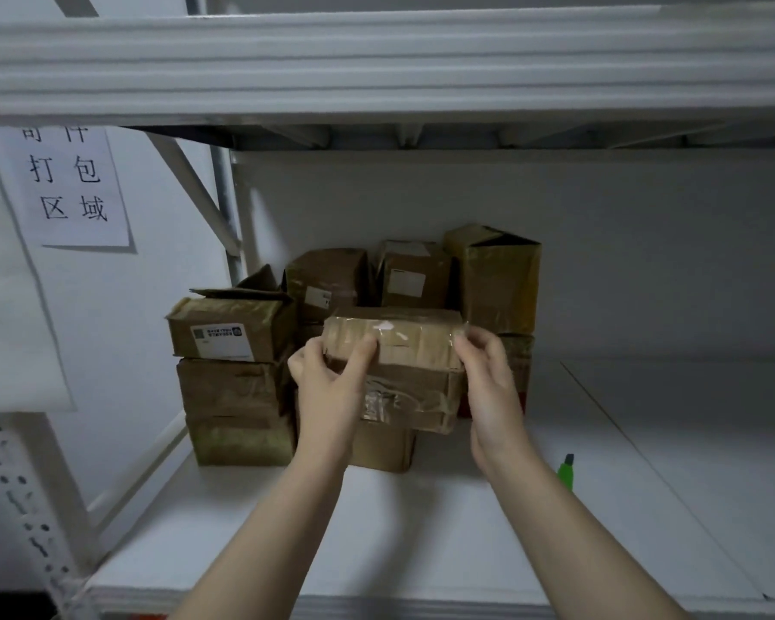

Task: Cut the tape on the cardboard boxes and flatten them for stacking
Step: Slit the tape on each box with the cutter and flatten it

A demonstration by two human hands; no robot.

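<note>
1. Cardboard boxes (233, 387) stand piled at the back left of a white shelf (421, 530), beside a paper sign (75, 185) on the wall at far left. Every box in view keeps its shape and none lies flattened, so the job looks to be at or near its start.
2. At the left of the pile, a labelled box (224, 333) tops a stack of three with one flap raised. A tall box (495, 279) at the back right also gapes at the top. Whether tape on either has been cut cannot be told.
3. Closed on the left end of the taped box (403, 340), the left hand (327, 378) has its fingers curled round the near corner, with one finger laid across the front face.
4. Wrapped in shiny clear tape, that box sits at the front middle of the pile on top of another box, between the two hands. Its tape appears uncut.
5. On the box's right end, the right hand (488, 373) has thumb and fingers drawn together on the edge. The hand is blurred, so the exact placing of each finger is unclear.
6. Further right, a green cutter (566, 472) lies on the shelf, well apart from both hands and touched by neither. Cutting, opening and flattening all appear to remain for this box and the rest.
</note>
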